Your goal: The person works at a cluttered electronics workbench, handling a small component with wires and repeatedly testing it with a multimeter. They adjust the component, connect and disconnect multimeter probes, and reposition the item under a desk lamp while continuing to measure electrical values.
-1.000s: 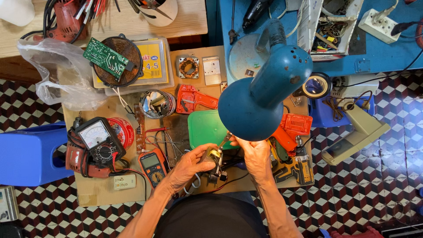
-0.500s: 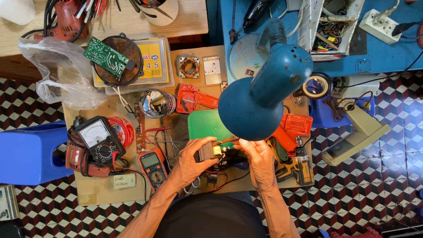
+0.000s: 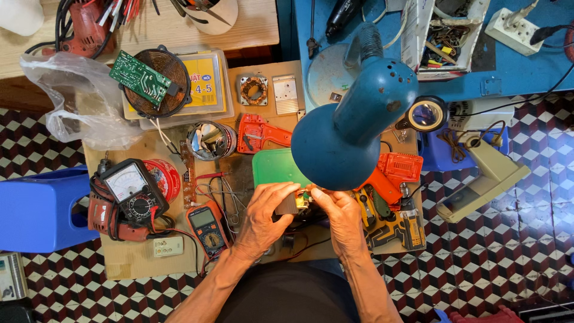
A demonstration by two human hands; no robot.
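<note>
Both hands clamped on one small dark boxy part with brass-coloured metal bits showing at its right end [image 3: 291, 203]: left hand [image 3: 263, 215] wraps its left side, right hand [image 3: 339, 210] pinches the right end. It's held just above the wooden table [image 3: 134, 263], under the blue desk lamp shade [image 3: 335, 146], in front of a green plastic tray [image 3: 272, 167]; finer detail too small to tell.

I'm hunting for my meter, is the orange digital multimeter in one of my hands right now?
No, the orange digital multimeter lies on the wooden bench beside the left hand.
</note>
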